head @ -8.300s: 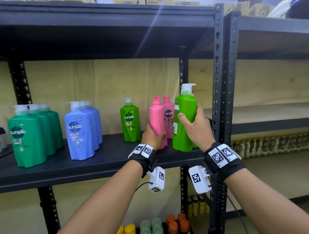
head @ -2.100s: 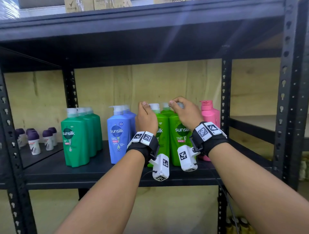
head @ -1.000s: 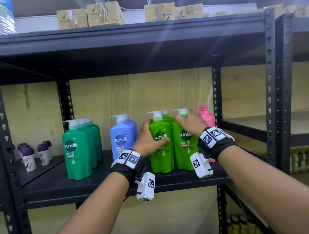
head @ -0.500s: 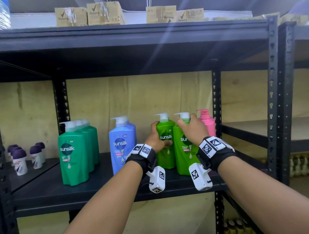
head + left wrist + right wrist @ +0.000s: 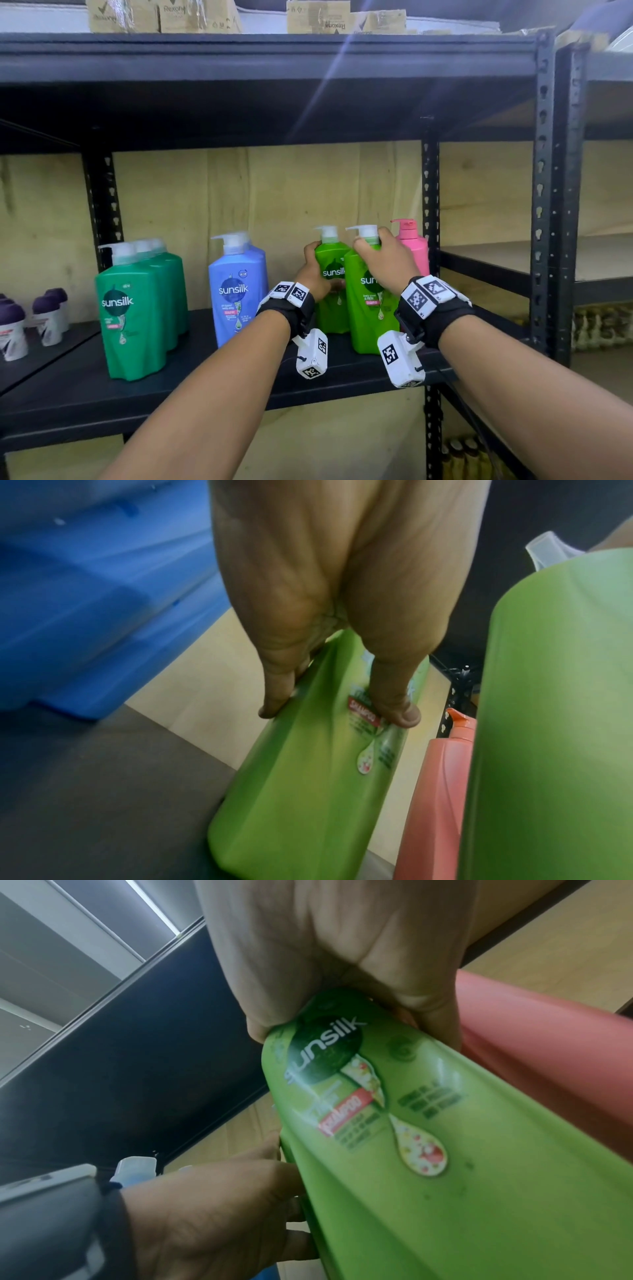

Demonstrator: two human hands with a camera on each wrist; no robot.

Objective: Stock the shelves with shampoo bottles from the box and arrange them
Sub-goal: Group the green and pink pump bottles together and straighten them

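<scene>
Two light green shampoo bottles stand upright on the black shelf (image 5: pixel 102 394). My left hand (image 5: pixel 320 270) grips the left, rearward green bottle (image 5: pixel 330 308) at its side, thumb on the label (image 5: pixel 363 718). My right hand (image 5: pixel 380 253) grips the shoulder of the nearer green bottle (image 5: pixel 366 325) just under its white pump. In the right wrist view the right hand (image 5: pixel 342 1010) clamps that bottle's (image 5: pixel 411 1150) top. A pink bottle (image 5: pixel 414 250) stands behind, next to the shelf post.
Blue bottles (image 5: pixel 239 291) and dark green bottles (image 5: pixel 137 308) stand in rows to the left. Small purple-capped containers (image 5: pixel 48 315) sit on the neighbouring shelf. Cardboard boxes (image 5: pixel 161 15) lie on top. A black upright post (image 5: pixel 430 205) bounds the shelf's right end.
My left hand has slid the left green bottle back toward the wall, so it now stands behind the other. The right hand stays on the nearer bottle's top.
</scene>
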